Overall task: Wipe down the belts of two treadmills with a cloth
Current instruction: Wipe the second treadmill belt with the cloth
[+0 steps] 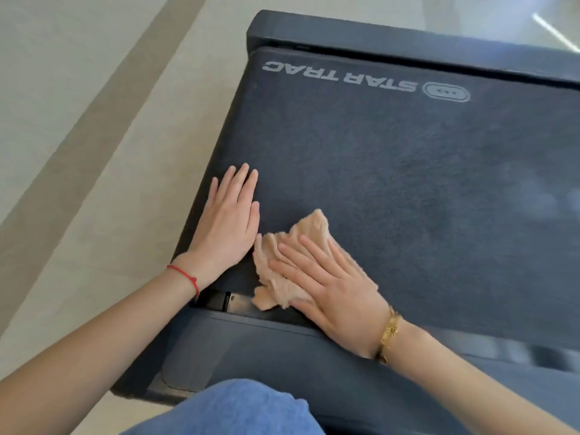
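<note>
Your right hand point(329, 277) lies flat with fingers straight and slightly spread, pressing the crumpled beige cloth point(282, 262) onto the dark treadmill belt point(392, 183) near its left edge, close to the near end of the belt. Your left hand point(229, 221) rests palm down just beside the cloth, fingers straight and together, holding nothing, partly on the belt and partly on the side rail point(201, 215). The belt carries a grey logo point(342, 78) reading upside down from your view. A red string point(185, 276) circles your left wrist and a gold bracelet point(389, 335) your right. Pale tiled floor point(94, 120) lies to the left
</note>
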